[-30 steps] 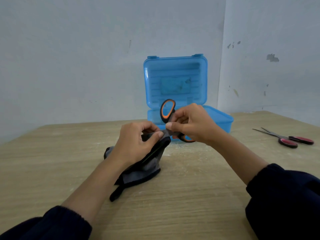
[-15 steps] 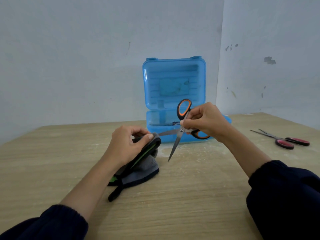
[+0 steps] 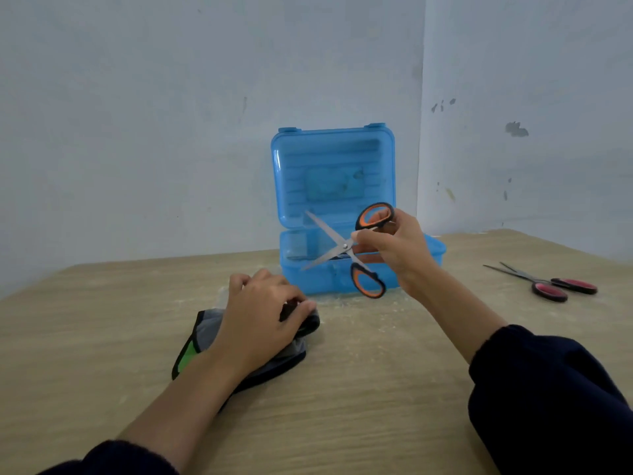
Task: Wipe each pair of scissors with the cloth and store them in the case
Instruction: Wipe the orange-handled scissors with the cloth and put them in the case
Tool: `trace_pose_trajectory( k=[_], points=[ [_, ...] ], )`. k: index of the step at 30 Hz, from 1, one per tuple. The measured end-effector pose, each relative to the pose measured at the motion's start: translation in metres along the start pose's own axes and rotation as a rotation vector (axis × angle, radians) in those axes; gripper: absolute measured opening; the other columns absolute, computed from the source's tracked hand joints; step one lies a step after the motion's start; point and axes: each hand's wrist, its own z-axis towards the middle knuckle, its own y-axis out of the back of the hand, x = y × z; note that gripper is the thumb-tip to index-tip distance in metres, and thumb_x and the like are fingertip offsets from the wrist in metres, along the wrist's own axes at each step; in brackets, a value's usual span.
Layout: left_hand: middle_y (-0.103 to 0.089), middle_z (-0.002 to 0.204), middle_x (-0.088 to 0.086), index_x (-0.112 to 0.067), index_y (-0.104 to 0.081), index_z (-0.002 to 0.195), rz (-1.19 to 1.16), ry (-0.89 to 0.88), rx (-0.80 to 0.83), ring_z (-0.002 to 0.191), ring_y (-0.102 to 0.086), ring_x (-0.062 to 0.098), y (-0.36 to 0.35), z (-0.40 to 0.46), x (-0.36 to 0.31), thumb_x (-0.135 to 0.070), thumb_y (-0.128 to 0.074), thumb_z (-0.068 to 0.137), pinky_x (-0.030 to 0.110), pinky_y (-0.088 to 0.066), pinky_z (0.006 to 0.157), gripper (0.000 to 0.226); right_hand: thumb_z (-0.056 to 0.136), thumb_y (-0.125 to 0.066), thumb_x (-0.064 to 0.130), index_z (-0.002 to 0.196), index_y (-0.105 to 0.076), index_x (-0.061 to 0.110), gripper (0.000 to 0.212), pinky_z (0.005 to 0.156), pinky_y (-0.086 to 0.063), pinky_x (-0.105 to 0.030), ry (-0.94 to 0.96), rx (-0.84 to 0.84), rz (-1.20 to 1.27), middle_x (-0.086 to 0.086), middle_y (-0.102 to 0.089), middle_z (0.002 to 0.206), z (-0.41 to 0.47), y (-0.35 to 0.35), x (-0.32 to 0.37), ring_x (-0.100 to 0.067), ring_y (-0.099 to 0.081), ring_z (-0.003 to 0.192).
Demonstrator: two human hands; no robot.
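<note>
Right hand (image 3: 394, 248) grips orange-handled scissors (image 3: 346, 247) near the pivot, blades splayed, in front of the open blue case (image 3: 334, 173) | left hand (image 3: 263, 313) presses flat, fingers curled, on the soft grey cloth (image 3: 205, 332) on the table (image 3: 376, 389) | red-handled scissors (image 3: 548, 282) lie well apart at right | judgement: light, rigid, sharp-tipped; best held by handles.

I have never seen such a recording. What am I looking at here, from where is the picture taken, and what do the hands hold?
There is no machine: a person works with bare hands, and a camera worn on the head looks forward and down. The right hand holds orange-handled scissors, blades open, in front of an open blue case. The left hand presses on a dark cloth lying on the wooden table. Red-handled scissors lie on the table at the right, untouched.
</note>
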Motion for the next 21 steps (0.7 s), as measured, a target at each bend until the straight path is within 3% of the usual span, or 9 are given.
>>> trace_pose_trajectory(
  k=[3, 7, 11, 14, 16, 19, 21],
  points=[
    [-0.066, 0.08, -0.014, -0.028, -0.067, 0.087, -0.079, 0.051, -0.09, 0.077, -0.05, 0.007, -0.002, 0.004, -0.01, -0.056, -0.031, 0.082, 0.03, -0.025, 0.073, 0.045, 0.073, -0.068, -0.009, 0.073, -0.043, 0.011, 0.032, 0.053, -0.058, -0.025, 0.003, 0.046, 0.117, -0.013, -0.056, 0.066, -0.003, -0.009, 0.0, -0.017, -0.067, 0.049],
    [-0.071, 0.084, -0.008, -0.019, -0.069, 0.09, -0.302, 0.161, -0.131, 0.077, -0.059, 0.013, -0.004, 0.01, -0.015, -0.046, -0.043, 0.085, 0.035, -0.046, 0.075, 0.039, 0.073, -0.071, -0.007, 0.067, -0.043, 0.01, 0.033, 0.062, -0.058, -0.025, 0.002, 0.088, 0.189, -0.01, -0.053, 0.068, -0.007, -0.016, 0.0, -0.021, -0.07, 0.064],
    [-0.07, 0.076, -0.009, -0.016, -0.071, 0.084, -0.409, 0.246, -0.169, 0.07, -0.06, 0.006, -0.003, 0.011, -0.013, -0.03, -0.06, 0.084, 0.016, -0.045, 0.068, 0.017, 0.076, -0.068, -0.006, 0.065, -0.043, 0.01, 0.032, 0.063, -0.058, -0.023, -0.032, 0.098, 0.278, -0.015, -0.059, 0.074, -0.01, -0.021, -0.005, -0.022, -0.071, 0.069],
    [-0.064, 0.072, -0.015, -0.019, -0.067, 0.081, -0.479, 0.33, -0.162, 0.071, -0.058, 0.002, -0.004, 0.012, -0.012, -0.024, -0.061, 0.085, 0.003, -0.039, 0.064, 0.008, 0.082, -0.066, 0.004, 0.079, -0.05, 0.006, 0.016, 0.062, -0.056, -0.021, -0.051, 0.108, 0.325, -0.02, -0.061, 0.082, -0.009, -0.023, -0.009, -0.019, -0.071, 0.068],
    [-0.063, 0.075, -0.014, -0.019, -0.064, 0.084, -0.516, 0.368, -0.174, 0.073, -0.057, 0.002, -0.004, 0.012, -0.01, -0.022, -0.06, 0.086, 0.002, -0.039, 0.063, 0.005, 0.086, -0.063, 0.012, 0.081, -0.055, 0.003, 0.013, 0.064, -0.056, -0.022, -0.046, 0.114, 0.228, -0.015, -0.063, 0.077, -0.007, -0.024, -0.014, -0.016, -0.069, 0.065],
    [-0.063, 0.078, -0.012, -0.018, -0.062, 0.087, -0.582, 0.394, -0.181, 0.073, -0.056, 0.002, -0.002, 0.014, -0.008, -0.018, -0.058, 0.087, 0.002, -0.04, 0.062, 0.004, 0.083, -0.064, 0.034, 0.064, -0.063, 0.013, 0.028, 0.065, -0.046, -0.027, 0.052, 0.093, -0.234, -0.003, -0.055, 0.062, -0.007, -0.026, -0.021, -0.012, -0.053, 0.062],
    [-0.065, 0.081, -0.008, -0.017, -0.063, 0.09, -0.603, 0.396, -0.168, 0.076, -0.058, 0.004, -0.002, 0.014, -0.006, -0.018, -0.057, 0.088, 0.003, -0.042, 0.062, 0.006, 0.084, -0.062, 0.04, 0.065, -0.067, 0.018, 0.03, 0.056, -0.035, -0.018, 0.091, 0.083, -0.42, 0.003, -0.048, 0.056, -0.011, -0.027, -0.02, -0.006, -0.041, 0.055]
  ],
)
